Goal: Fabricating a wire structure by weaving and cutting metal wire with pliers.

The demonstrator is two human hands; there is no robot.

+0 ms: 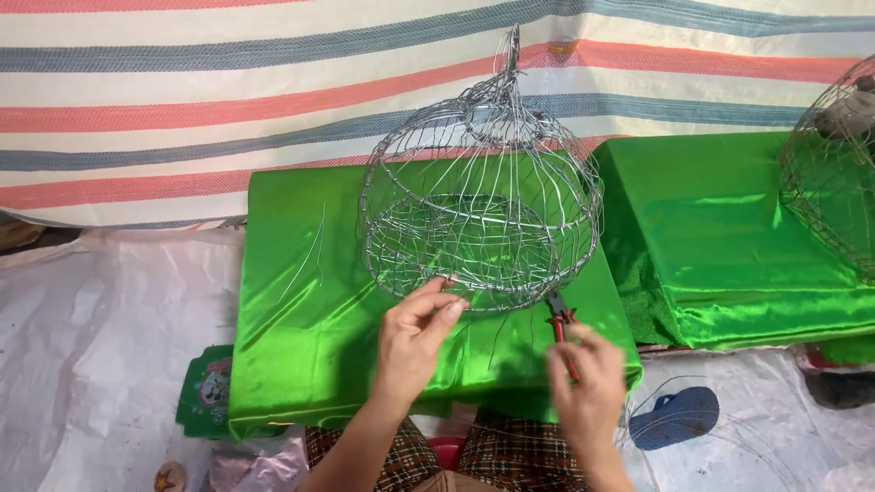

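Left hand (415, 333) pinches the wire cage's (483, 200) lower rim at six o'clock; right hand (588, 383), blurred, closes its grip around red-handled pliers (560, 321) on the green-draped desk (301, 310).

Silver wire cage (481, 210) on a bright green cloth (310, 310); red-handled pliers (561, 326); backdrop sheet (228, 91) striped cream, red and blue.

A green cloth (301, 310) covers the low table, loose wires (310, 251) lying near its left edge. A second green table (720, 246) stands to the right, another cage (829, 173) on its right end. Behind hangs a striped tarp (228, 91). A blue sandal (674, 417) lies on the plastic sheet (100, 346) below.
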